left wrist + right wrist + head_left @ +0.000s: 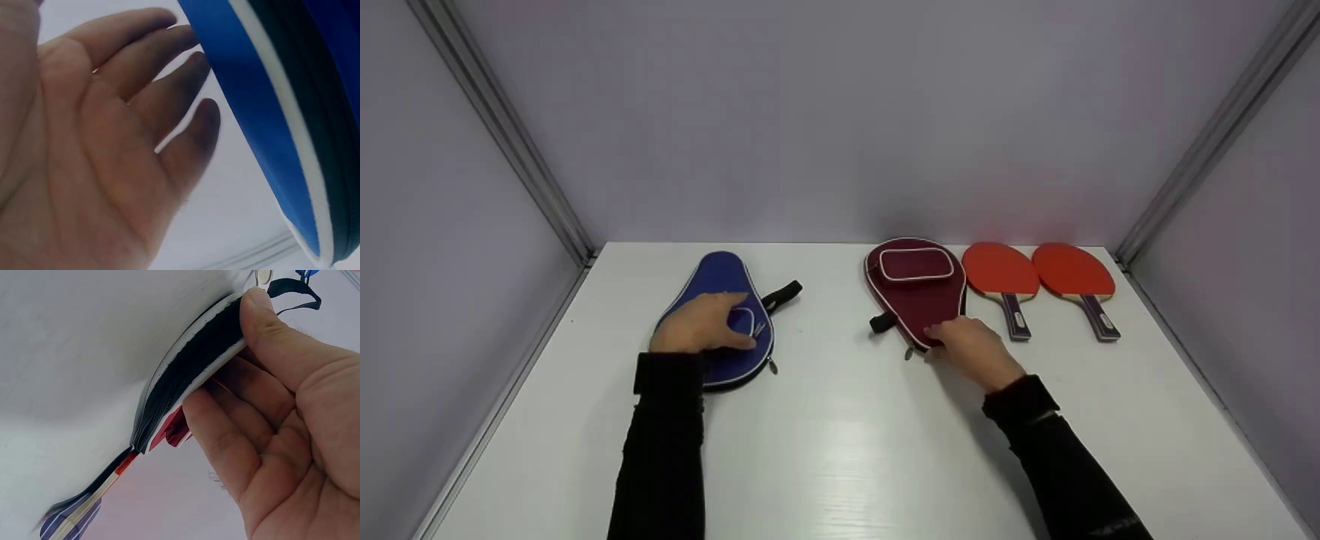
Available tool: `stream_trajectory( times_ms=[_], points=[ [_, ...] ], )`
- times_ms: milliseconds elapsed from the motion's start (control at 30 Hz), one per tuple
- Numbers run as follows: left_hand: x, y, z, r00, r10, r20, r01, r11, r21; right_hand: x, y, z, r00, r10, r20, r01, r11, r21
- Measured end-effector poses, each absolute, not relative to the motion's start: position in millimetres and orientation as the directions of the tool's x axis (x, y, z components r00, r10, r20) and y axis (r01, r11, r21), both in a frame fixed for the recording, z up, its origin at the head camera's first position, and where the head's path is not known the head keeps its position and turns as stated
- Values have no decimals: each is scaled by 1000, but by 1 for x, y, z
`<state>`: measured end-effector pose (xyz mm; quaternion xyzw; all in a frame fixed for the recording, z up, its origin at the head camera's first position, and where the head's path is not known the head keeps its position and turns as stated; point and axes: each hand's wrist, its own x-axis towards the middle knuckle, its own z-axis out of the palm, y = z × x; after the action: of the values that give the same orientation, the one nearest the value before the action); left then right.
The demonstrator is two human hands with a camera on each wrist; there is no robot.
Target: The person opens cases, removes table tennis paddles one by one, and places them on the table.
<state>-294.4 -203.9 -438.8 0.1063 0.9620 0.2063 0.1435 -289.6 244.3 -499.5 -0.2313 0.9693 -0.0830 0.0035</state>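
A blue table tennis bat case (720,274) with white piping lies on the left, its narrow end toward the wall. My left hand (701,322) is over its lower half, thumb and fingers spread apart by the small pocket. The left wrist view has the fingertips (207,112) right at the case's blue face. To the right lies a maroon bat case (915,304), wide end at the back. My right hand (975,352) pinches its narrow front end. In the right wrist view the thumb (261,318) presses the black zipped side (174,377), fingers against the maroon face.
Two red table tennis bats (1001,270) lie side by side right of the maroon case, handles toward me. Black wrist straps (781,297) stick out from both cases. The white table (825,435) meets grey walls at the back and sides.
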Motion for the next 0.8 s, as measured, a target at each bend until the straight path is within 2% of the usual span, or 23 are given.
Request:
stream_trajectory(
  times_ms=[300,667,800],
  points=[
    [-290,-218,-441,-934,192,-301,60,915,398,-289,246,-502,-893,-447,45,-448,878,-172],
    [-289,-214,-450,-954,187,-233,96,931,353,-290,244,-501,-904,-427,8,-422,889,-179],
    [-289,-207,-453,-954,213,-211,147,946,289,-289,244,-499,-881,-473,19,-471,874,-118]
  ],
)
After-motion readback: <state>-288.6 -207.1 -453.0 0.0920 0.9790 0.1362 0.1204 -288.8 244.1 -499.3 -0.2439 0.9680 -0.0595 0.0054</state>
